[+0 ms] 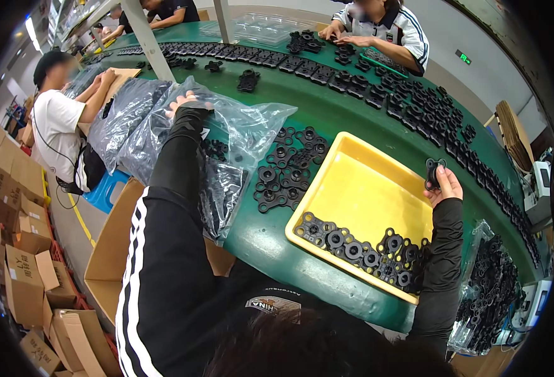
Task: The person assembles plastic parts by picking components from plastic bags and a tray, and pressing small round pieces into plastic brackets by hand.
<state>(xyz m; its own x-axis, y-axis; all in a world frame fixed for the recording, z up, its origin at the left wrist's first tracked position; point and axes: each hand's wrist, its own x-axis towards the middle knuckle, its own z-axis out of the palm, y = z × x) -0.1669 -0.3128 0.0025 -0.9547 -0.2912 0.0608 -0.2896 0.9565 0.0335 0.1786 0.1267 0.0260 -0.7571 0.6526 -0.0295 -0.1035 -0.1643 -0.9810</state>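
Transfer, seemingly; right hand, three o'clock, pinches part; left hand, ten o'clock, at bag, grip unclear; release likely needed.

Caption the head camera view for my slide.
Right hand holding a black lobed part beside a shallow yellow tray; left hand on a clear plastic bag.

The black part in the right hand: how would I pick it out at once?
Find the yellow tray on the green table. By its far right corner is the right hand, holding the black part. Its neighbours, the parts in the tray, lie along the near side; this one alone is held up there.
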